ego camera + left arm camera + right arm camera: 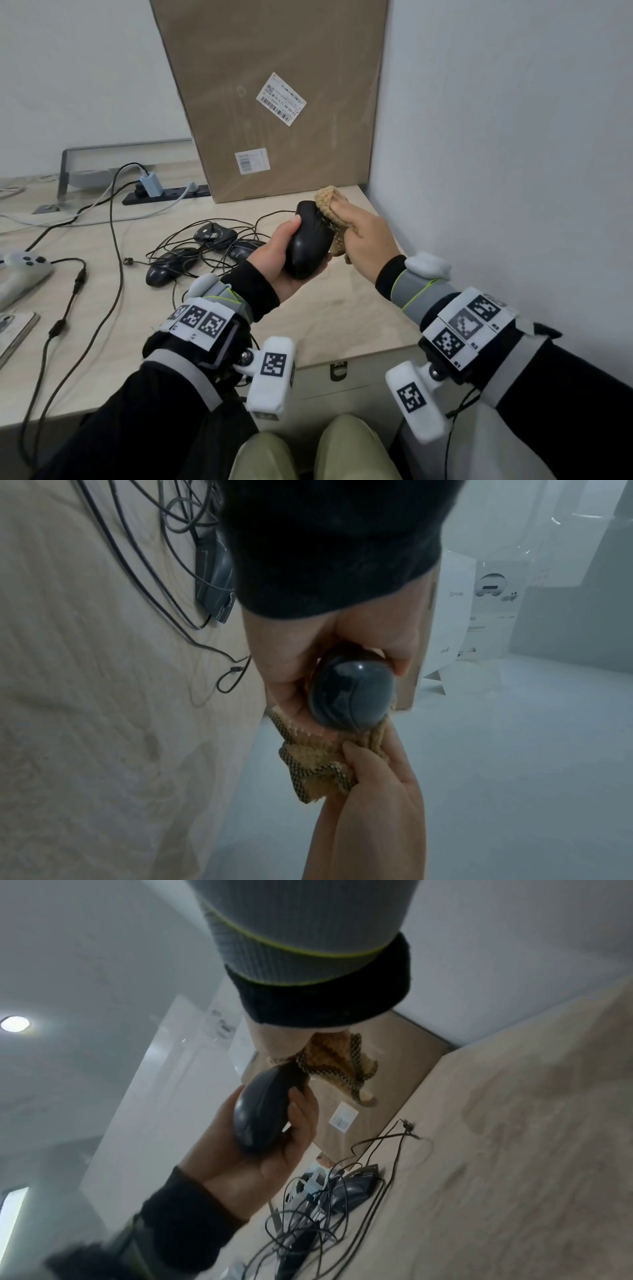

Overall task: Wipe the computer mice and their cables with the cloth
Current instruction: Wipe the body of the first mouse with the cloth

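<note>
My left hand (279, 258) grips a black computer mouse (310, 240) above the desk, thumb on its left side, fingers curled under it. The same mouse (351, 693) shows glossy in the left wrist view and dark in the right wrist view (262, 1107). My right hand (368, 233) holds a tan knitted cloth (330, 198) bunched against the mouse's right side and front. The cloth (322, 764) hangs below the mouse, pinched by my right fingers (363, 761). Three more black mice (171, 267) lie on the desk in a tangle of cables (212, 246).
A tall cardboard box (274, 99) leans at the back of the wooden desk (342, 308). A white wall (513, 137) is close on the right. A power strip (164, 195), a white controller (24, 263) and loose black cables (116, 240) are on the left.
</note>
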